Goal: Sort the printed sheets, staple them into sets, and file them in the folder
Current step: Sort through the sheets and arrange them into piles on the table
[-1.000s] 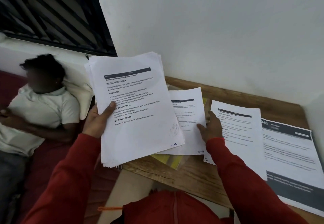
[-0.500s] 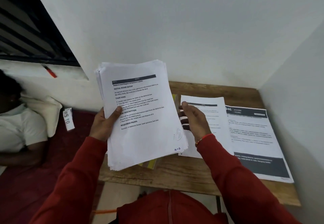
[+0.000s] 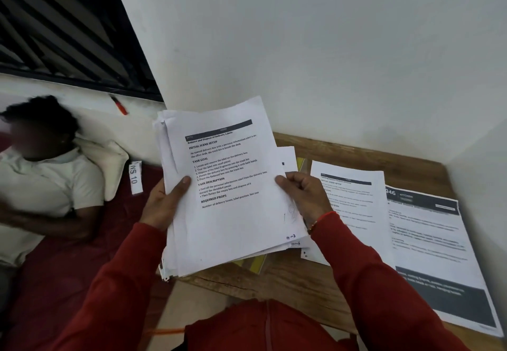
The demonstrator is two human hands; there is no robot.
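Sheets [image 3: 227, 186] at frame center, held over desk [image 3: 296, 282]: left hand [image 3: 164, 202] and right hand [image 3: 304, 197] grip opposite edges, fingers closed.

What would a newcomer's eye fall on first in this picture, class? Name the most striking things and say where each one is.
First comes the thick stack of printed sheets at the centre, held up by the left hand on its left edge and the right hand on its right edge. Next, two printed sheets lie flat on the wooden desk to the right, one white sheet and one dark-banded sheet. At far left a person lies on a red surface.
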